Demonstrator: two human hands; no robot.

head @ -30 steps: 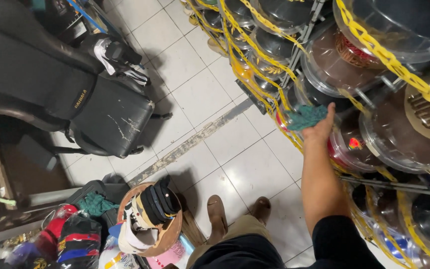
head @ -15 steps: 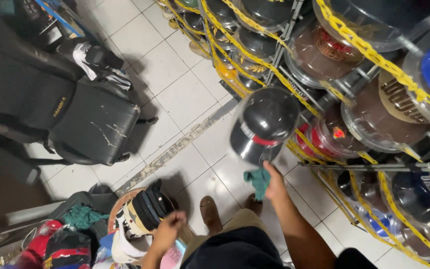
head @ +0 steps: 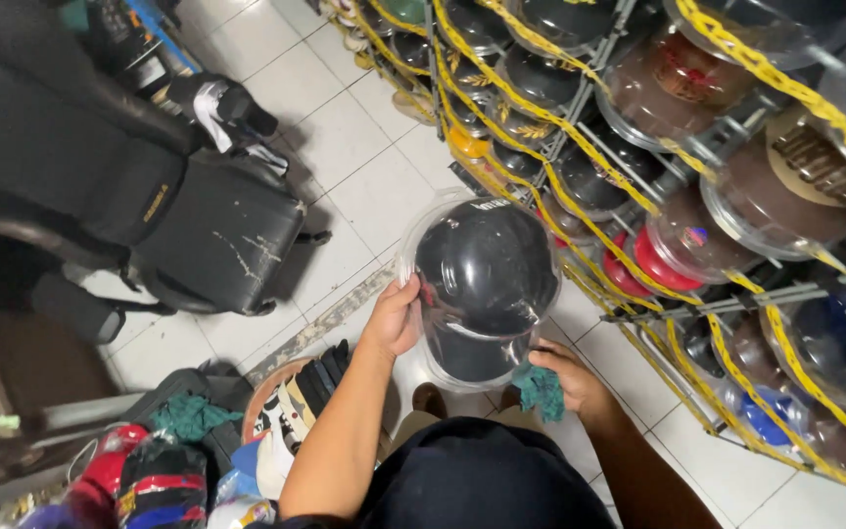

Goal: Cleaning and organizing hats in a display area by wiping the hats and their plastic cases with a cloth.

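Black and glossy, a plastic-wrapped helmet (head: 487, 284) is held over a white tiled floor (head: 345, 147) beside a shop rack.

From left: a worn black chair (head: 149, 216) stands by the wall, with a heap of helmets (head: 276, 441) on the floor below it. The left hand (head: 394, 318) is clamped on the helmet's left edge. The right hand (head: 570, 377) supports it from beneath, fingers closed on a teal cloth (head: 540, 390). At right, the metal rack (head: 697, 196) holds wrapped helmets behind yellow chain (head: 560, 122).
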